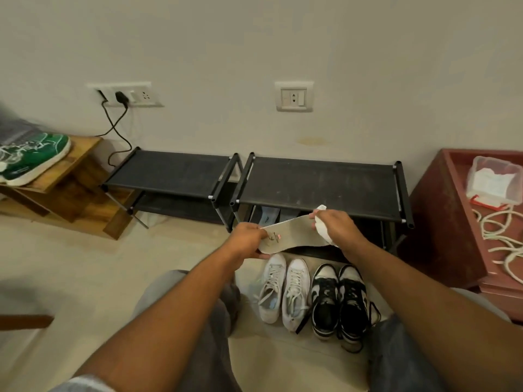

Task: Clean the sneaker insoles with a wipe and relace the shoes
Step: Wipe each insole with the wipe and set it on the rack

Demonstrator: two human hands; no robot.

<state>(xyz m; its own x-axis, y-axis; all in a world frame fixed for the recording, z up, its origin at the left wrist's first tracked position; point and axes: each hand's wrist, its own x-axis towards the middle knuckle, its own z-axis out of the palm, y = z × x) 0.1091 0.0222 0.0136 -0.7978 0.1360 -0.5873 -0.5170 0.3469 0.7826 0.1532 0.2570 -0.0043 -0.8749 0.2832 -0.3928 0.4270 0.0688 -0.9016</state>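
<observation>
My left hand (249,236) pinches the heel end of a pale grey insole (294,233) held out in front of the shoe rack. My right hand (336,224) grips a crumpled white wipe (321,226) and presses it on the insole's far end. Below on the floor stand a pair of white sneakers (283,292) and a pair of black-and-white sneakers (339,301), both laced. White laces (498,236) lie loose on the red cabinet at the right. A green sneaker (31,157) rests on the wooden stand at the left.
Two low black shoe racks (317,179) stand against the wall, with blue insoles (268,216) on the lower shelf. A clear plastic box of wipes (493,179) sits on the red cabinet (441,222). A plugged-in black cable (116,128) hangs from the wall socket.
</observation>
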